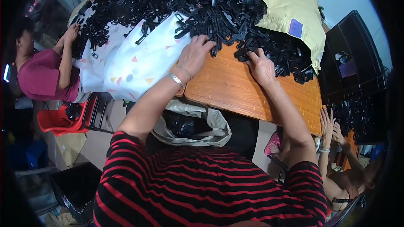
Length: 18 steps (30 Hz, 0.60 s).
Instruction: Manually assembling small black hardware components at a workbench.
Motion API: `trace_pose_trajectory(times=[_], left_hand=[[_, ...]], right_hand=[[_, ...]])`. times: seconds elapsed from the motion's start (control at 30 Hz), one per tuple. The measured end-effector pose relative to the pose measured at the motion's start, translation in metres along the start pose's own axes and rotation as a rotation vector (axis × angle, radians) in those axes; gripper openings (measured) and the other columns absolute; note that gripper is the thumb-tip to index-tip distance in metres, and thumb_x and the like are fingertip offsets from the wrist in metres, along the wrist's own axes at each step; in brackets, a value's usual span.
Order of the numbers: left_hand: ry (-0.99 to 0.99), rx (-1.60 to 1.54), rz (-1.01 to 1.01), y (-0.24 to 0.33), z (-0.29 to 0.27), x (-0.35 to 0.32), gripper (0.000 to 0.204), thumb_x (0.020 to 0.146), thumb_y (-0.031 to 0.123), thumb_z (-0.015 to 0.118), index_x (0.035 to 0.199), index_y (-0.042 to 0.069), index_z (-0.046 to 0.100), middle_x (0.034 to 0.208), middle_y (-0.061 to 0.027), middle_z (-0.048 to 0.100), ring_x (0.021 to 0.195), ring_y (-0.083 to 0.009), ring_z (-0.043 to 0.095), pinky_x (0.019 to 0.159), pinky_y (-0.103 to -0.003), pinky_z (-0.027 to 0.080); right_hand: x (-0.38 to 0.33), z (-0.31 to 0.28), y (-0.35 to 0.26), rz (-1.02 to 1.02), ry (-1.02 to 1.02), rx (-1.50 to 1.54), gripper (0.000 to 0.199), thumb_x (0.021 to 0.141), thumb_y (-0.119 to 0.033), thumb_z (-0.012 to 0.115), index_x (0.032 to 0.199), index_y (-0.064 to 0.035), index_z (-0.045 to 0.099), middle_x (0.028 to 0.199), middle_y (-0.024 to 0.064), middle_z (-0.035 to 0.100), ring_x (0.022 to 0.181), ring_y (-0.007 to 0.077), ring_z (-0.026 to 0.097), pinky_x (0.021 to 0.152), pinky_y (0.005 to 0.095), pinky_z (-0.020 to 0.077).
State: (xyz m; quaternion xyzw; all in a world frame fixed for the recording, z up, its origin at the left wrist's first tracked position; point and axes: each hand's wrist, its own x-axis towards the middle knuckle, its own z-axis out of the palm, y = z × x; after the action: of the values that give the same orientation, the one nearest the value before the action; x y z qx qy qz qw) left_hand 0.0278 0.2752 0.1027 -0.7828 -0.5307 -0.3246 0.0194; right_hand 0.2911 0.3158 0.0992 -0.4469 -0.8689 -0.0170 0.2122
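Observation:
A large heap of small black plastic clips (219,12) covers the far part of the wooden table (223,82). My left hand (194,56) is at the heap's near edge, palm down. Its fingers are loosely bent and apart, with the fingertips by a small black clip (213,51). To the right, my right hand (261,67) has its thumb and fingers closed at a black plastic clip (241,54) just above the tabletop. My fingers partly hide that piece, so its full shape does not show.
A woven white sack (225,132) with dark contents hangs open below the table edge. A yellowish sack (290,4) spills clips at far right. A patterned white cloth (134,65) lies left. One person (46,73) sits left; another person's hands (328,124) show right, near a black crate (355,59).

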Motion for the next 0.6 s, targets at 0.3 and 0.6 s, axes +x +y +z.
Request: trace_pose_trajectory(times=[0.3,0.6], left_hand=[[-0.018,0.113,0.122,-0.01,0.019,0.01,0.031,0.071,-0.001,0.059,0.101,0.009,0.06,0.111,-0.0079,0.054,0.101,-0.0274,0.05,0.083,-0.034,0.047],[-0.015,0.03,0.177,-0.001,0.012,-0.025,0.025,0.07,-0.002,0.059,0.094,0.005,0.06,0.104,-0.0082,0.057,0.098,-0.0276,0.052,0.083,-0.035,0.047]], right_hand=[[0.002,0.016,-0.012,0.063,0.106,0.046,0.017,0.08,-0.012,0.066,0.095,-0.0049,0.06,0.095,0.0134,0.053,0.073,0.0352,0.06,0.061,0.0424,0.0499],[-0.006,0.01,-0.018,-0.049,0.051,0.062,0.015,0.08,-0.009,0.065,0.092,-0.0041,0.058,0.092,0.0119,0.054,0.071,0.0349,0.06,0.058,0.0419,0.0499]])
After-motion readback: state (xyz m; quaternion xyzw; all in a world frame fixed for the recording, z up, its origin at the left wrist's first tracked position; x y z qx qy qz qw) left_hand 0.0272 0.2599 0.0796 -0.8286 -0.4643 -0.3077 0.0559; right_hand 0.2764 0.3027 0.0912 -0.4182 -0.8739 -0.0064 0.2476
